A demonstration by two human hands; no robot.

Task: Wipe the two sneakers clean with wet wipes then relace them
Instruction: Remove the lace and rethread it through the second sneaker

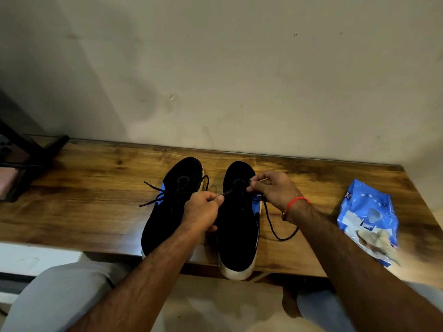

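Left hand [203, 209], right hand [271, 188] pinch lace [230, 192] | right sneaker [237, 226] (heel overhangs table [96, 188] edge)

The left hand [202, 209] covers the tongue area between the two sneakers, hiding the near eyelets of the left sneaker [167, 207], and its forearm crosses that shoe's heel. The print on the blue wipes pack [368, 219] at the right is too blurred to read. At the far left, dark objects [21, 159] on the counter [84, 200] are cut off by the picture's edge and cannot be identified.
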